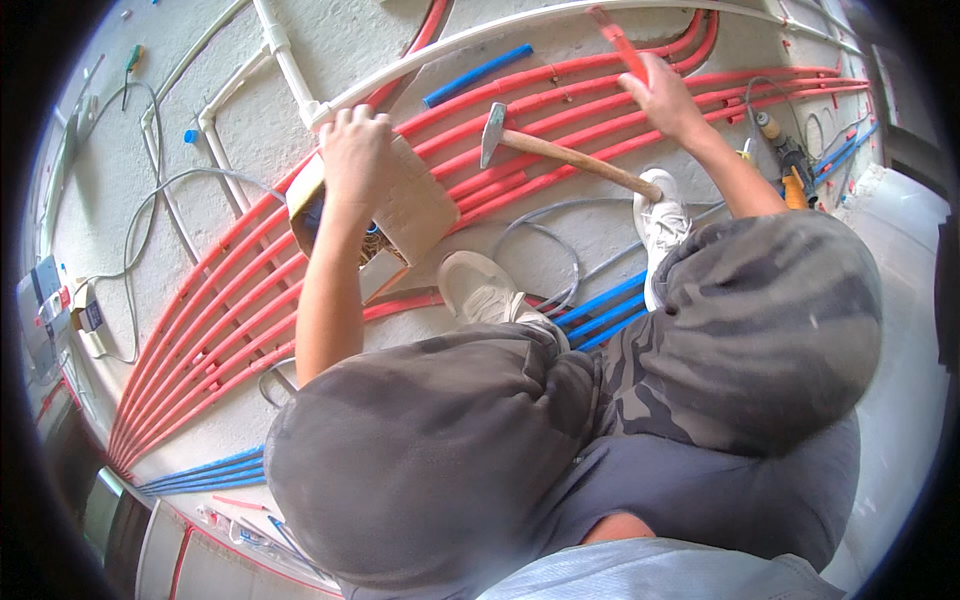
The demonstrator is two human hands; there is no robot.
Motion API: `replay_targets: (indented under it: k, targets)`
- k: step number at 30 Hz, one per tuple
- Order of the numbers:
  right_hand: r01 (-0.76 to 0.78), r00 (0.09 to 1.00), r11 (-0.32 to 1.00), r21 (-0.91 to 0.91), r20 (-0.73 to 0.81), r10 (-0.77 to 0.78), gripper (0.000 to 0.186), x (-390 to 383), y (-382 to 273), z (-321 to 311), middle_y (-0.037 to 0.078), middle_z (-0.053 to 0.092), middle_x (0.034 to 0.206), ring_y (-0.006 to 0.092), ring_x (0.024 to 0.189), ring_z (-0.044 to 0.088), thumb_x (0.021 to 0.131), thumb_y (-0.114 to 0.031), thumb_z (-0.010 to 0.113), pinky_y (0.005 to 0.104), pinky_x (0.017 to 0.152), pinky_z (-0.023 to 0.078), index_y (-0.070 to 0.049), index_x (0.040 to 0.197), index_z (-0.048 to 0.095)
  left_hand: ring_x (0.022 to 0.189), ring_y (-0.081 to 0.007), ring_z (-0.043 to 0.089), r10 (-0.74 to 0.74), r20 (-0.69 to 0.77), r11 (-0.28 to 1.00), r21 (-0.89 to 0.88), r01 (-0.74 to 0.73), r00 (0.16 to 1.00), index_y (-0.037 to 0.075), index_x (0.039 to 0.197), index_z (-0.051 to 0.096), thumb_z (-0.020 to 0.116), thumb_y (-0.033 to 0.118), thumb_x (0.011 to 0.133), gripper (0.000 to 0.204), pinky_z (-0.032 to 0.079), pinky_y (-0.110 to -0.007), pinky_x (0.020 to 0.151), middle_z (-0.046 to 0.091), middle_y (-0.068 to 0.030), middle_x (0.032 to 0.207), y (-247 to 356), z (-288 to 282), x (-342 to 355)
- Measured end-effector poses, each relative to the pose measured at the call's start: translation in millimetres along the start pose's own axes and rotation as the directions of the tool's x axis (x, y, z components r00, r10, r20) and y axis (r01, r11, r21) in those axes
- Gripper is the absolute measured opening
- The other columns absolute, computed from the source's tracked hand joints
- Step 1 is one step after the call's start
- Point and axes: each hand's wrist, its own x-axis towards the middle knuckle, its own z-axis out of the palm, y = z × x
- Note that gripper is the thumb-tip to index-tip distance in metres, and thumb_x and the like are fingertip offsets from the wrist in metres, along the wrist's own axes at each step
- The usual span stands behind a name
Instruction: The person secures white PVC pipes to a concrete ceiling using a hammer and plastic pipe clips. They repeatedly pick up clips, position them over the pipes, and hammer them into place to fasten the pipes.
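R hand (662,95) holds short red pipe (624,47), prob unlaid; L hand (357,152) curled at carton (420,198), can't tell grip; red conduit rows (540,76) laid

Green-handled tool (134,58) upper left; blue cap (190,136) near white pipe (207,118); power tool (792,165) at right.

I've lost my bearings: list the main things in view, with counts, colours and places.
Red pipes: many, red, centre
Blue pipes: several, blue, lower left, centre
White pipes: several, white, upper left
Pipe piece: one, blue, top centre
Cardboard box: one, brown, left of centre
Hammer: one, grey, brown, centre
Power tool: one, black, orange, right
Red object: one, red, upper right
Shoes: two, white, centre
Left hand: one, at box
Right hand: one, holding red object
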Motion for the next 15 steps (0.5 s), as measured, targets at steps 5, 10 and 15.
replay_targets:
  k: [5,10,15]
  targets:
    - [0.113,0.929,0.980,-0.166,0.367,-0.045,0.033,-51,-71,52,0.026,0.075,0.103,0.0493,0.097,0.073,0.095,-0.016,0.069,0.0600,0.084,0.057,-0.004,0.121,0.051,0.106,-0.0413,0.072,0.026,0.138,0.955,-0.297,0.017,0.990,0.003,0.099,0.073,0.076,0.018,0.090,0.018,0.057,-0.054,0.092,0.073,-0.0186,0.109,53,28,17]
    - [0.293,0.937,0.935,-0.198,0.254,-0.240,0.033,-44,-34,36,0.022,0.074,0.088,0.0452,0.086,0.075,0.088,-0.004,0.064,0.0593,0.073,0.060,-0.007,0.118,0.051,0.106,-0.0425,0.073,-0.033,0.099,0.915,-0.396,0.070,0.995,0.003,0.110,0.076,0.075,0.016,0.092,0.022,0.058,-0.053,0.094,0.073,-0.0204,0.112,74,33,22]
    - [0.295,0.929,0.935,-0.198,0.288,-0.232,0.042,-71,40,-46,0.022,0.072,0.097,0.0434,0.095,0.073,0.087,-0.009,0.074,0.0563,0.080,0.057,-0.006,0.124,0.055,0.105,-0.0364,0.070,0.316,-0.005,0.878,-0.377,-0.295,0.949,0.010,0.119,0.066,0.064,0.008,0.094,0.025,0.060,-0.052,0.084,0.061,-0.0175,0.119,102,37,31]
